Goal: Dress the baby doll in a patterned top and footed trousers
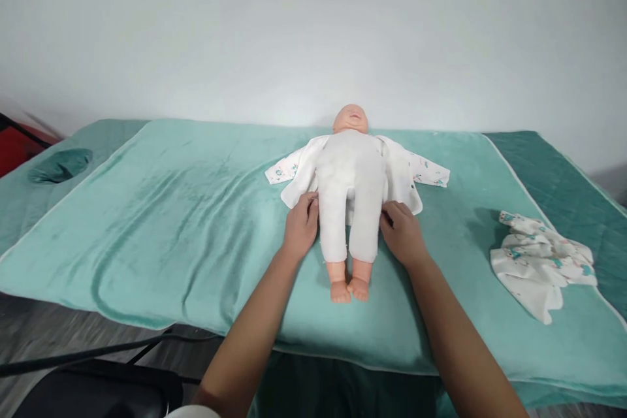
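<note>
A baby doll (350,163) with a white cloth body lies on its back, feet toward me. Under it a white printed baby shirt (404,176) is spread open, its sleeves stretched out to both sides. The doll's arms are not visible. My left hand (301,225) is closed, fingers curled on the shirt's lower edge beside the doll's leg. On the other side of the legs, my right hand (404,232) is closed the same way at the shirt's edge. My fingertips are partly hidden against the doll and cloth.
A teal blanket (161,209) covers the bed, which has a face hole (61,165) at far left. Crumpled printed clothing (543,264) lies at right. A white wall (235,46) stands behind. A black chair (98,388) is at lower left.
</note>
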A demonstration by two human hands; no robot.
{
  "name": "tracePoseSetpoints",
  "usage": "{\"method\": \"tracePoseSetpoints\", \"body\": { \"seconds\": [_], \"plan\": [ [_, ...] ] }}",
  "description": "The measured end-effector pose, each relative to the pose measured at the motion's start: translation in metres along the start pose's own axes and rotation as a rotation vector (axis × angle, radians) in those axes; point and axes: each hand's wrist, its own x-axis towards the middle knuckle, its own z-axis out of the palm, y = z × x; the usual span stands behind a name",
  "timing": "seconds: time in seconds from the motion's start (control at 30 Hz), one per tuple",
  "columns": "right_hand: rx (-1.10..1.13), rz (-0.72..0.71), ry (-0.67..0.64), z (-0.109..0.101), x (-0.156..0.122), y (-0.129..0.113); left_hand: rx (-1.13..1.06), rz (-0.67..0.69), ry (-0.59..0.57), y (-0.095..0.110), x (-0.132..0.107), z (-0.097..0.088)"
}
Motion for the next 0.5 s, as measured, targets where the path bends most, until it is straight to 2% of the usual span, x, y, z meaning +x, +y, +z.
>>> {"method": "tracePoseSetpoints", "body": {
  "seconds": [0.1,0.23,0.33,0.5],
  "plan": [
    [-0.176,-0.142,-0.076,-0.007,-0.011,-0.001,0.162,0.115,-0.041,-0.005,-0.011,-0.003],
    [-0.299,-0.164,-0.083,-0.013,-0.013,0.005,0.306,0.195,-0.052,-0.006,-0.012,-0.002],
    [-0.352,-0.138,-0.057,-0.018,-0.014,0.012,0.368,0.192,-0.055,-0.005,-0.012,0.000],
    [-0.414,-0.070,0.012,-0.022,-0.018,0.016,0.476,0.113,-0.029,-0.001,-0.014,0.003]
  ]
}}
